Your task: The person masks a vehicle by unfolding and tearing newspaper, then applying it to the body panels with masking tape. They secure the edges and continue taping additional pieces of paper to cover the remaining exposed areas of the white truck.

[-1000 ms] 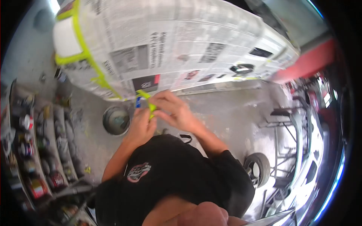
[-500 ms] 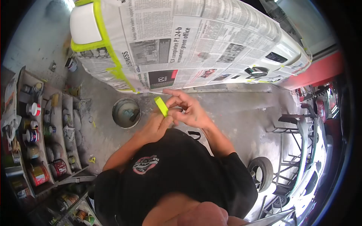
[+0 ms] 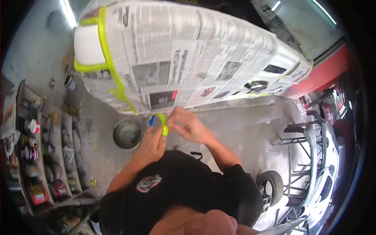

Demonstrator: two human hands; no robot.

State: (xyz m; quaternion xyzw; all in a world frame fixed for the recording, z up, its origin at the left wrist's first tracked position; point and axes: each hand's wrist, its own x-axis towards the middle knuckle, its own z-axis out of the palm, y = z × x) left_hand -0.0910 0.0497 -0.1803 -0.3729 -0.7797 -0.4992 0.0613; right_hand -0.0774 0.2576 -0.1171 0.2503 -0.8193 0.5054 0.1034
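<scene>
A roll of yellow-green tape [image 3: 165,126] with a blue inner core is held in my left hand [image 3: 152,143], in front of my chest. My right hand [image 3: 190,126] is beside the roll on its right side, fingers bent and pinched near the roll's edge; whether they grip the tape is too small to tell. Just beyond both hands stands a vehicle panel covered with newspaper [image 3: 188,58], its left part edged by strips of yellow-green tape [image 3: 111,72] around a white uncovered area [image 3: 89,44].
A round bucket [image 3: 127,134] stands on the floor left of my hands. Shelves with paint cans [image 3: 39,194] line the left side. To the right are a tire [image 3: 270,187], metal stands [image 3: 299,139] and a white car [image 3: 327,178].
The tape roll has turned from edge-on so that its ring and blue core show. Both hands appear slightly lower in the view, and the papered panel has shifted a little left.
</scene>
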